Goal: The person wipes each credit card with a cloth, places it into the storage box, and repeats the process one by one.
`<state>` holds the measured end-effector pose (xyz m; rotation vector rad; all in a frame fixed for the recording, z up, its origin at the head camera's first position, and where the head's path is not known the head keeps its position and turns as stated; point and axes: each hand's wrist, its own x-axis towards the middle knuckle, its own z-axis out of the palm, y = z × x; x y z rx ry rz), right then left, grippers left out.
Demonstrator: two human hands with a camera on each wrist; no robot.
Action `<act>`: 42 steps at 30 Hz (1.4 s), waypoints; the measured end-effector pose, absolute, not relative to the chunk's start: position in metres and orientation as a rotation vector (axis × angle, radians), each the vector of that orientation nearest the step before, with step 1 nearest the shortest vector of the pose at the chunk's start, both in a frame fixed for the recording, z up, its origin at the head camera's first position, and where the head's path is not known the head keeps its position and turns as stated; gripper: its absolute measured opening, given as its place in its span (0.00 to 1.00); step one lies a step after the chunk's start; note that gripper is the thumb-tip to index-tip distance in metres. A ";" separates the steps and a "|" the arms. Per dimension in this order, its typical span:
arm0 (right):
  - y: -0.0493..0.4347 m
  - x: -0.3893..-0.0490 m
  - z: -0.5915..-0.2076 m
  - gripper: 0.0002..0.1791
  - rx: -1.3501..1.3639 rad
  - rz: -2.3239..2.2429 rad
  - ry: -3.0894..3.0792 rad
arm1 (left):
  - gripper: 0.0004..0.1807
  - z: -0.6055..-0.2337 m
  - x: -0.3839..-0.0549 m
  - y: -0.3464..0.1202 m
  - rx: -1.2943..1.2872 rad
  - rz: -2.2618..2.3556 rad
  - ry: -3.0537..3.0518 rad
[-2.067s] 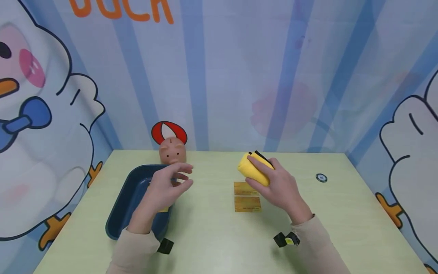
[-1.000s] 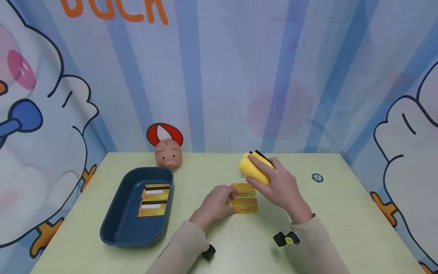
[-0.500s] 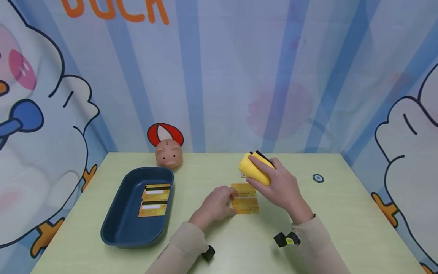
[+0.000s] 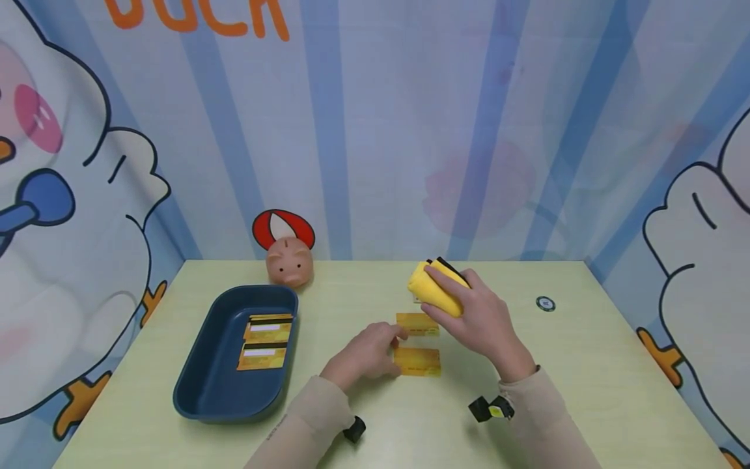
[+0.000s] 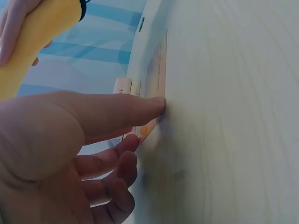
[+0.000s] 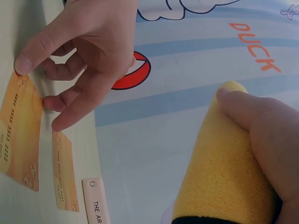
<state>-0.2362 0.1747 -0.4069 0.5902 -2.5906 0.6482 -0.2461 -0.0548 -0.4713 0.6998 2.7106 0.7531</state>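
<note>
Two gold cards, the near card (image 4: 417, 362) and the far card (image 4: 417, 324), lie with a gap between them on the pale worktop (image 4: 615, 378) as a person's left hand (image 4: 366, 352) works at their left ends. The step in hand appears to be gaining hold of the near card: the thumb touches its left corner, while a forefinger reaches the end of the far card, contact there being hard to tell. That grip stands apart, pinching nothing. At right, the right hand (image 4: 483, 316) hangs above the worktop, its grip clamped around a black-trimmed yellow fleece bundle (image 4: 435, 291). The next move probably calls for bringing finger and thumb together on a card's edges, since thin, flat cards offer little purchase. At left, a dark blue tray (image 4: 211, 378) holds more gold cards (image 4: 262, 356), dark stripes up; a piggy bank (image 4: 290, 260) sits just beyond its far right corner. A round chip (image 4: 545, 303) lies far right.
</note>
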 end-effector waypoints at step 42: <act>0.172 -0.235 -0.406 0.37 0.618 0.672 -2.595 | 0.22 -0.450 -0.245 -0.106 0.538 1.680 2.349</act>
